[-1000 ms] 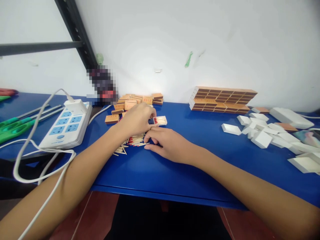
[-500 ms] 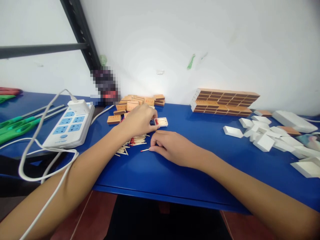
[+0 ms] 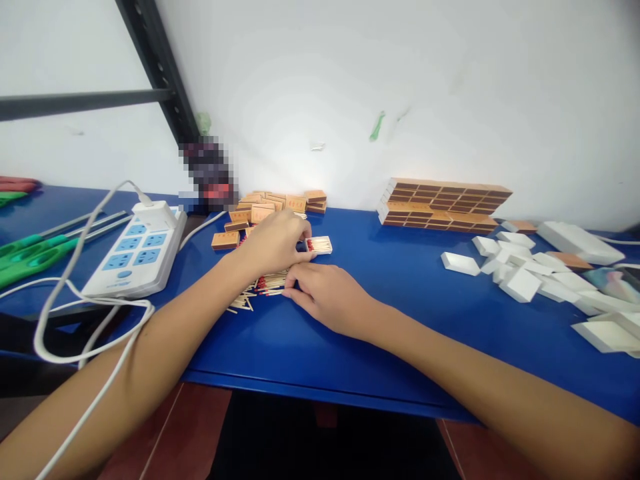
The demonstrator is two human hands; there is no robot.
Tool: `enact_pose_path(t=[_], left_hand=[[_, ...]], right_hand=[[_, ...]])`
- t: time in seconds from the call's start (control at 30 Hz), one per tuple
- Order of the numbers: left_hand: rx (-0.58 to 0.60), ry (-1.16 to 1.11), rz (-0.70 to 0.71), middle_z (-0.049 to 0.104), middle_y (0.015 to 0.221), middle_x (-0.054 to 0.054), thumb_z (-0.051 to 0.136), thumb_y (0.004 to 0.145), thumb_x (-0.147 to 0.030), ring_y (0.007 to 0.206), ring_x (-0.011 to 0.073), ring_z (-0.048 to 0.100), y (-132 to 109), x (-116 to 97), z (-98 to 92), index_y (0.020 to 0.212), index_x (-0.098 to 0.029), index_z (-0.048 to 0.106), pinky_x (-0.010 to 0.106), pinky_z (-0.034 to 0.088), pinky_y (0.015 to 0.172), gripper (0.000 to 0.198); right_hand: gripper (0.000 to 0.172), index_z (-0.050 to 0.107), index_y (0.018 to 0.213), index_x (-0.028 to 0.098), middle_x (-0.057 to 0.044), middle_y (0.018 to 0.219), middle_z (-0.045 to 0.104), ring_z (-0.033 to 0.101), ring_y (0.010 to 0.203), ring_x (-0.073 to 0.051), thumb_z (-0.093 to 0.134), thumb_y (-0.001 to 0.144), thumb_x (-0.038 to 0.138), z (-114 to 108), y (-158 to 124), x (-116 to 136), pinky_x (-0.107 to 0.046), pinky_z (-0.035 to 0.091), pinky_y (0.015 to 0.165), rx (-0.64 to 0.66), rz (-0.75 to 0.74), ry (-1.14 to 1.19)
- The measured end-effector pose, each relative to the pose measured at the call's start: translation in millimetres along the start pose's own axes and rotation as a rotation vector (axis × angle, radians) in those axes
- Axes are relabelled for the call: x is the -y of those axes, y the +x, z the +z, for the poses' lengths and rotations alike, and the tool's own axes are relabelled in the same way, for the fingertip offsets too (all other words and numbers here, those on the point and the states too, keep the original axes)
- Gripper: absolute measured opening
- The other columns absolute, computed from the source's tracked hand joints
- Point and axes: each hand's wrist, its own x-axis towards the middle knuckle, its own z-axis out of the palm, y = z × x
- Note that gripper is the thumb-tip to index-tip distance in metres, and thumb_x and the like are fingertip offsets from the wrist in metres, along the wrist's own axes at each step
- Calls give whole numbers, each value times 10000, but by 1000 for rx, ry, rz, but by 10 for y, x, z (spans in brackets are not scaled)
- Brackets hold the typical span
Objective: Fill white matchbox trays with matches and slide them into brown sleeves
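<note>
A blue counter [image 3: 410, 287] carries everything. At its right end lies a loose heap of white trays [image 3: 520, 285], which look unfilled and probably make up most of what is left. Near the wall stands a neat stack of matchboxes [image 3: 445, 208], closed and ordered; behind the left hand is a smaller, untidy pile of matchboxes [image 3: 263, 212]. Whether either group is finished stock or sleeves awaiting filling cannot be judged.

The person's hands meet left of the middle. The left hand [image 3: 281, 243] has thumb and fingertips closed on the left end of an open tray [image 3: 328, 252] resting just beyond the right hand. The right hand [image 3: 333, 297], fingers curled, has its tips at the edge of the loose matches [image 3: 270, 287]. The tray holds a layer of red-tipped matches, so its filling seems well advanced, though many matches lie outside it.

A blurred patch masks an object by the shelf post [image 3: 165, 80]. The heap runs past the right edge of view. The left hand and wrist cover part of the pile and the loose matches; whether the right fingertips pinch a match cannot be told.
</note>
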Motion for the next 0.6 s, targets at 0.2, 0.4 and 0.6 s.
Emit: enact_pose_path(t=[0.2, 0.4, 0.6], left_hand=[[-4, -6, -10, 746, 936, 91, 763, 877, -364, 987, 298, 660, -5, -12, -14, 964, -177, 760, 383, 485, 791, 206], [-12, 6, 9, 743, 941, 88, 752, 891, -388, 976, 297, 656, 0, 7, 4, 961, -177, 759, 396, 483, 796, 223], [-14, 2, -3, 744, 969, 97, 761, 879, -381, 986, 302, 657, -2, -8, -7, 960, -182, 756, 398, 485, 801, 214]], right_hand=[[92, 641, 1018, 178, -58, 1065, 753, 664, 915, -201, 584, 1075, 222, -63, -17, 1, -313, 399, 760, 80, -9, -5], [125, 623, 1002, 187, -52, 1020, 740, 642, 844, -185, 564, 1091, 252, -78, -11, -44, -300, 374, 710, 118, -51, -43], [130, 603, 1004, 181, -61, 977, 734, 637, 795, -184, 557, 1097, 258, -97, 0, 37, -303, 353, 669, 159, -30, -116]])
